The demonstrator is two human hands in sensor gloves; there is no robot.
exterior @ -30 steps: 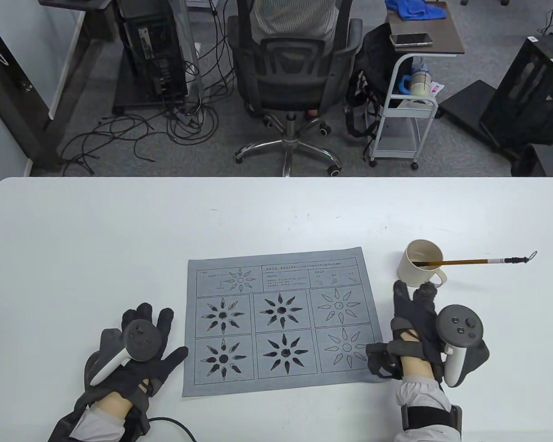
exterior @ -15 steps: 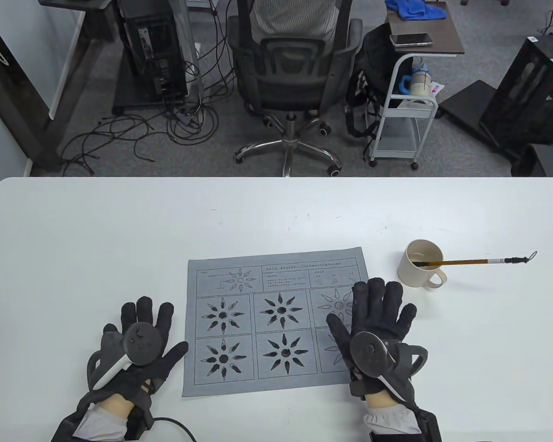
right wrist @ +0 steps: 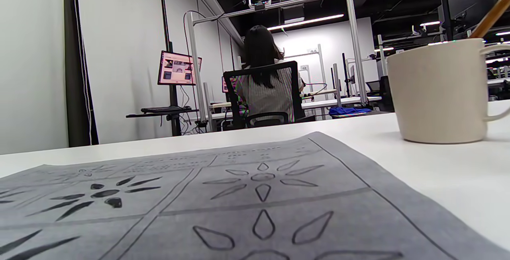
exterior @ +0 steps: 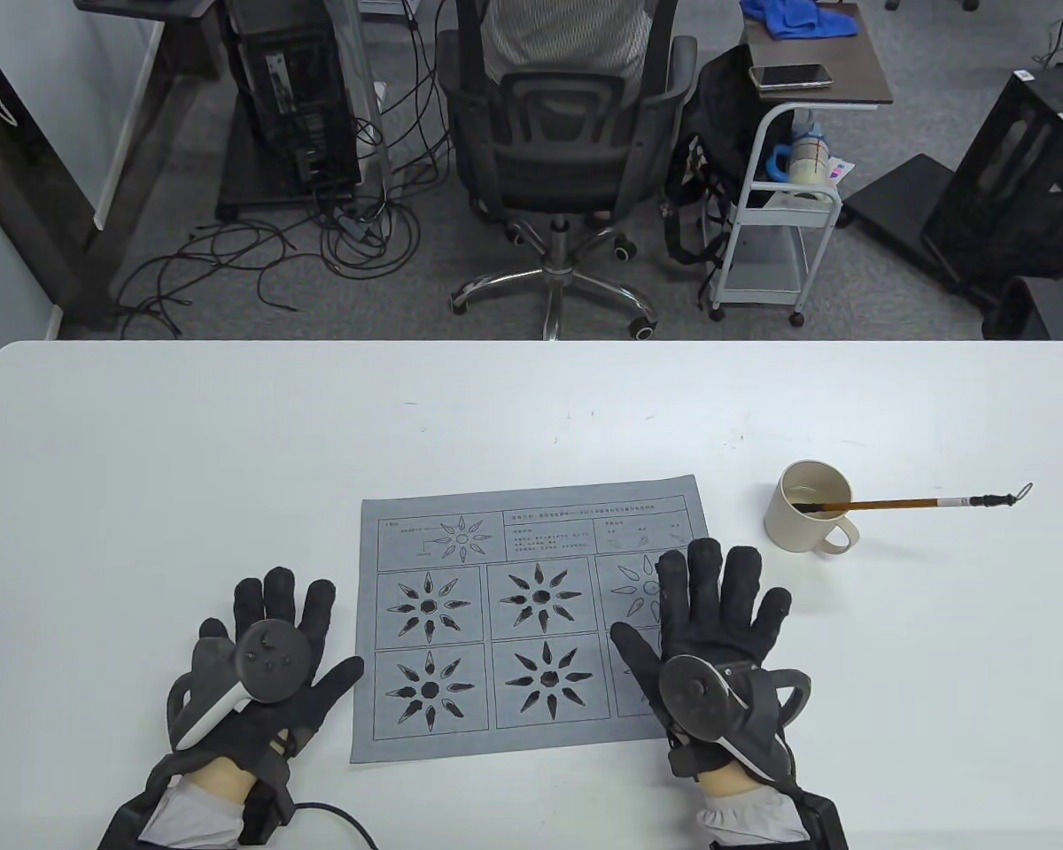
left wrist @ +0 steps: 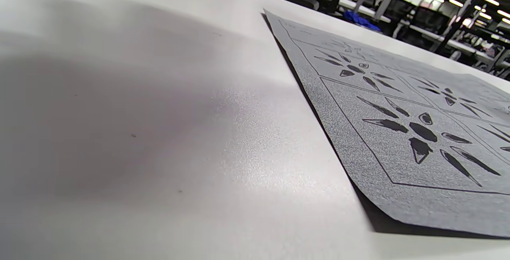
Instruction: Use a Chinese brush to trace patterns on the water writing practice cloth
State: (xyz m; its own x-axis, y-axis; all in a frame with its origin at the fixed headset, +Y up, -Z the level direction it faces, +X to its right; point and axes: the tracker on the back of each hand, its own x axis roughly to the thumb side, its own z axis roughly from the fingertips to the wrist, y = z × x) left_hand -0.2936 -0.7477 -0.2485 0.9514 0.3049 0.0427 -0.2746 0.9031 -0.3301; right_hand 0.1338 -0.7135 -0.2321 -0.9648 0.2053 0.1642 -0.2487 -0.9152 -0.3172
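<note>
While both of our hands lie flat and spread, holding nothing, the grey practice cloth (exterior: pixel 536 620) sits on the white table (exterior: pixel 186 443) between them, nearer the front edge than the far one. We see a printed grid on it: a strip of small diagrams and text along the top, then two rows of three sunburst patterns. Four of these, in the left and middle columns, are filled in dark; the two in the right column show only thin outlines. From the left wrist view the cloth's (left wrist: pixel 398 132) near corner lifts slightly off the table, casting a dark shadow under its edge.

Our left hand (exterior: pixel 261 673) rests palm down on bare table just beside the cloth's left edge, thumb tip close to it. Our right hand (exterior: pixel 713 646) lies palm down over the cloth's right edge, fingers covering part of the outlined patterns.

Behind and right of that hand stands a cream mug (exterior: pixel 810 518), apart from the cloth, with the brush (exterior: pixel 912 505) lying across its rim, bristles inside and the handle pointing right. Wide bare table stretches left of the cloth and beyond its top edge.
</note>
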